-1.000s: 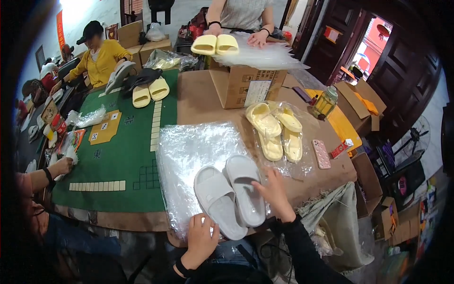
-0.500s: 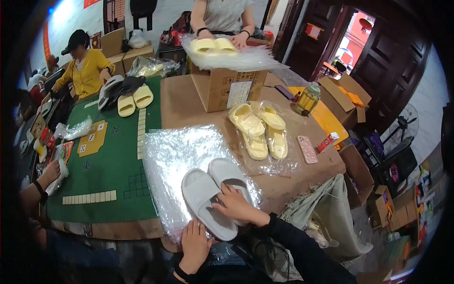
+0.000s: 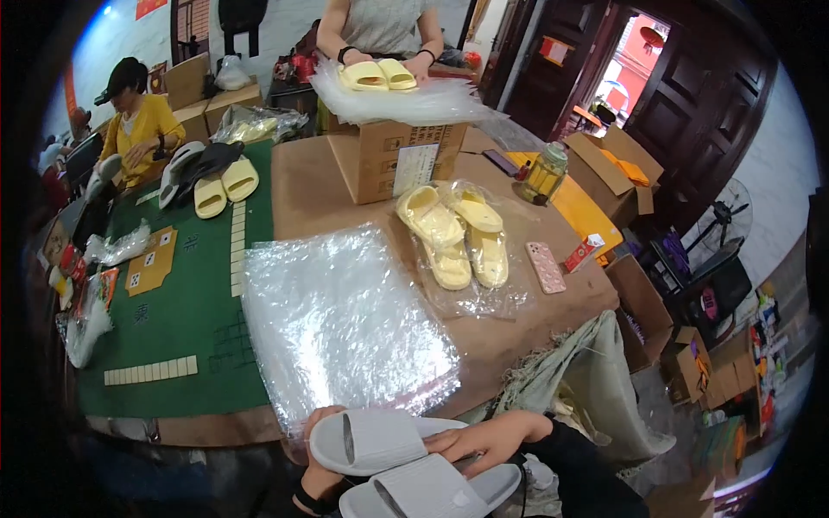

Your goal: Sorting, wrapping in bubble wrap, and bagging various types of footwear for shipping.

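Observation:
A pair of grey slide slippers (image 3: pixel 390 442) is held at the near edge of the table, turned sideways, one nearer me than the other. My left hand (image 3: pixel 318 457) is closed round the left end of the farther slipper, its fingers partly hidden behind it. Across the middle of the pair lies my right hand (image 3: pixel 496 439), gripping between the two slippers, fingertips partly out of sight. Just beyond my hands, a stack of clear plastic bags (image 3: pixel 345 315) lies flat on the brown table cover (image 3: pixel 553 324).
Bagged yellow slippers (image 3: pixel 449 237) lie right of the plastic stack, beside a pink phone (image 3: pixel 546 268). A co-worker's hands (image 3: pixel 420 65) rest by yellow slippers atop a cardboard box (image 3: pixel 406 160). A green mat (image 3: pixel 186 302) lies left; a sack (image 3: pixel 604 388) hangs at the right.
The grey slippers have come off the plastic stack toward me and turned sideways. My left hand has moved from the stack's edge onto them. A person at the left has pulled a hand back.

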Available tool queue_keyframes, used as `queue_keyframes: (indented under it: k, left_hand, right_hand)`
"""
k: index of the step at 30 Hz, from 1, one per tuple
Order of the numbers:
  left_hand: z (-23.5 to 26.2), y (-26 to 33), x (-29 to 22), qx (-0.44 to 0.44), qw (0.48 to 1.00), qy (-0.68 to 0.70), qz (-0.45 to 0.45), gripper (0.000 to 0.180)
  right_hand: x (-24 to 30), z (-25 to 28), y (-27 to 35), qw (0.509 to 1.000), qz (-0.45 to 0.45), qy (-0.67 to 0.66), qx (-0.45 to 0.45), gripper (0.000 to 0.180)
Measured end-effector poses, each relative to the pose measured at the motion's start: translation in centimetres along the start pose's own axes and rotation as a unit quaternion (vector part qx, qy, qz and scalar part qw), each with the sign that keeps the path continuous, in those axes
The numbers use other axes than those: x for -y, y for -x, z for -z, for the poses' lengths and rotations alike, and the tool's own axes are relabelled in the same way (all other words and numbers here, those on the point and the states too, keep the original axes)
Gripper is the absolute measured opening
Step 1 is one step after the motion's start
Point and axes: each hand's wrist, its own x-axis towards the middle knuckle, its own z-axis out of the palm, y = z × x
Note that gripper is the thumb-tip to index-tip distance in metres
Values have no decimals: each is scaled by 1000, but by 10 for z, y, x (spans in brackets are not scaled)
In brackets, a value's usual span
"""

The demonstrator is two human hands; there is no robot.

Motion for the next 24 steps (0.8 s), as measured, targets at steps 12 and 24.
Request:
queue_keyframes:
  k: [12,24]
  left_hand:
    - [17,-53,-51,-212,975,-13,60,9]
    - [4,-54,-82,-112,990,-45,-74,14]
  right_hand:
    - [20,6,20,980,-159,42,-114,46]
    - [22,-2,-1,809,-234,492,-220,28]
